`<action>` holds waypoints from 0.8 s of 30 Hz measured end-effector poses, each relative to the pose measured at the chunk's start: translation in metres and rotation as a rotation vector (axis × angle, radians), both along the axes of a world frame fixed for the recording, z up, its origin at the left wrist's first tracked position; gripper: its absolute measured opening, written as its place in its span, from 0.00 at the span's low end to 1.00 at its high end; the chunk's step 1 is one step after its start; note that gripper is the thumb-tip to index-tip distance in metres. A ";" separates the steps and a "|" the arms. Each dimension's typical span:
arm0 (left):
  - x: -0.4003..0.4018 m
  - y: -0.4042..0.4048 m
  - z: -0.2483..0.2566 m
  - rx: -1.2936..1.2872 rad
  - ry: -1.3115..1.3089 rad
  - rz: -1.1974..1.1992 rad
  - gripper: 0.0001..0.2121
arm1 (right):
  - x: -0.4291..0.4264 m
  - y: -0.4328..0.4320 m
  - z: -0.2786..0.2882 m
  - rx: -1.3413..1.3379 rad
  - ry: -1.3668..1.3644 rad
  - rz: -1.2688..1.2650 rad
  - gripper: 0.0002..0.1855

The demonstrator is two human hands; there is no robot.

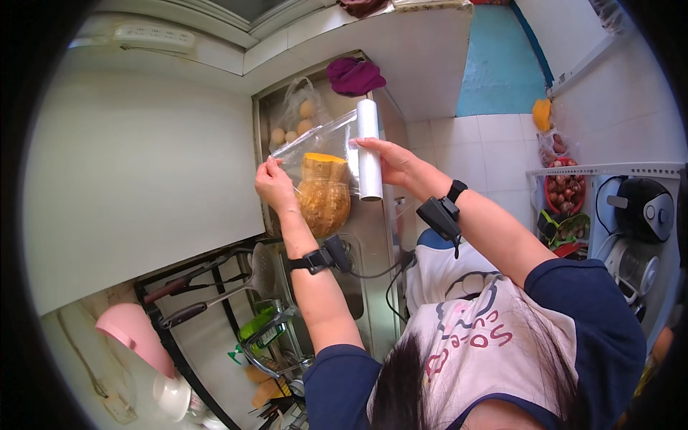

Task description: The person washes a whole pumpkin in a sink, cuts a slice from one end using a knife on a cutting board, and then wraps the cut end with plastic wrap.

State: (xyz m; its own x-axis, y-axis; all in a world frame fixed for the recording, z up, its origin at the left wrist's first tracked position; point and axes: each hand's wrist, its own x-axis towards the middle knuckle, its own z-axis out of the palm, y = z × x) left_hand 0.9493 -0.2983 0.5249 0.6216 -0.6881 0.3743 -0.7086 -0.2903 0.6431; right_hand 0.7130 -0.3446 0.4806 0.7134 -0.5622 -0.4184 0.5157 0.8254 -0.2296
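A cut pumpkin (324,207) stands on the stainless steel counter, its orange cut face turned up. Above it a sheet of clear cling film (328,141) is stretched between my two hands. My left hand (276,184) pinches the loose end of the film at the pumpkin's left. In my right hand (391,160) is the cling film roll (369,177), held at its middle with the thumb across the front. Through the film the pumpkin shows; whether the film touches it I cannot tell.
Behind the film lies a plastic bag of several eggs (306,109), near a purple cloth (355,76). The sink (352,279) is nearer my body, with a dish rack and hanging skimmer (263,271) to its left. Shelves at right hold a red basket of onions (565,185) and a black appliance (645,209).
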 end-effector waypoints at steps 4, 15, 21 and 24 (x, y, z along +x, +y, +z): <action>0.054 -0.010 -0.028 -0.011 -0.078 0.004 0.15 | 0.023 0.001 -0.010 0.086 0.181 0.004 0.30; 0.068 -0.002 -0.090 0.543 -0.021 -0.341 0.15 | 0.063 0.015 -0.077 0.117 0.488 0.117 0.29; 0.060 0.013 -0.077 0.488 0.486 -0.198 0.14 | 0.068 0.036 -0.072 0.095 0.292 -0.048 0.25; 0.038 0.045 -0.063 0.077 0.758 -0.052 0.13 | 0.059 0.042 -0.030 -0.147 0.392 -0.069 0.24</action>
State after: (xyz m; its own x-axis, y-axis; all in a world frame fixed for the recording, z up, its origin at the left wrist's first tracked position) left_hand 0.9871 -0.2537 0.4616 0.6555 -0.7303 -0.1921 -0.0951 -0.3322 0.9384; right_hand 0.7723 -0.3029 0.4509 0.4748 -0.6772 -0.5620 0.4190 0.7356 -0.5323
